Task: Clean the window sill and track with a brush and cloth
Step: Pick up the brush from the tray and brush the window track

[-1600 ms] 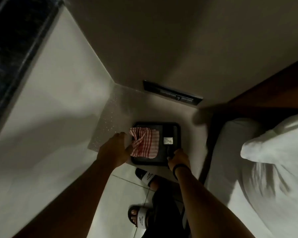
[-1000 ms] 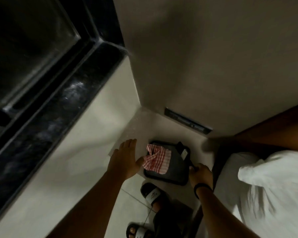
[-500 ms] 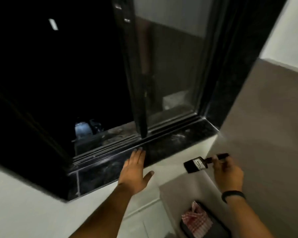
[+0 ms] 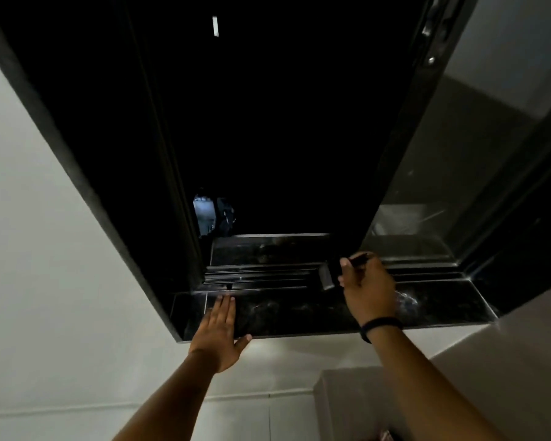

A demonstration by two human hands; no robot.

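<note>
Presently, the left hand [image 4: 218, 329] is lying flat, fingers pressed together, on the sill [image 4: 299, 310]; the right hand [image 4: 368, 288] is gripping the brush [image 4: 326, 275] over the track [image 4: 268, 275].

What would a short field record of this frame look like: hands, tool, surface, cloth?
left hand: left hand flat, palm down on the dark window sill, empty
right hand: right hand gripping the brush
brush position: head at the window track, by the sliding frame
window: slid open on the left, dark outside
cloth: not clearly in view
wrist: black band on right wrist
</note>
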